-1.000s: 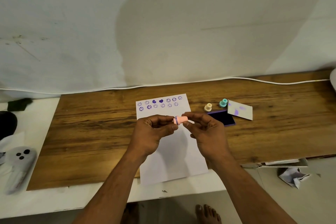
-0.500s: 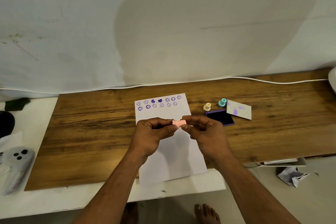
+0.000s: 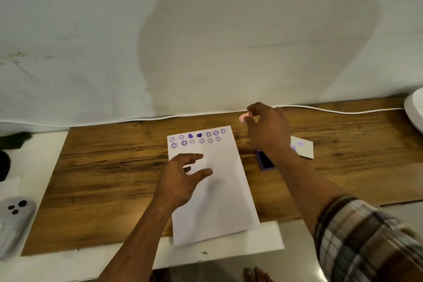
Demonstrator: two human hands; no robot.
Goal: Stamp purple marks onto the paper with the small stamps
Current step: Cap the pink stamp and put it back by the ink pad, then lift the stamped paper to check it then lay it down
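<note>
At the far left edge a grey handheld controller (image 3: 13,217) lies on the white surface, well apart from the work. On the wooden board (image 3: 109,181) the sheet of paper (image 3: 217,201) lies with its long axis running away from the person, two rows of purple marks (image 3: 198,139) across its far end and the rest blank. The left hand (image 3: 180,178) hovers over the middle of the sheet, fingers spread and holding nothing. To its right, beyond the paper's far right corner, the right hand (image 3: 266,126) pinches a small pink stamp (image 3: 243,118) between fingertips. The purple ink pad (image 3: 265,162) lies near and below that wrist, between the paper and a white card (image 3: 304,150) smudged with purple. The right hand is clearly the nearer to the pad; inking would likely mean drawing the stamp back toward the person and down, then carrying it left onto the blank paper.
</note>
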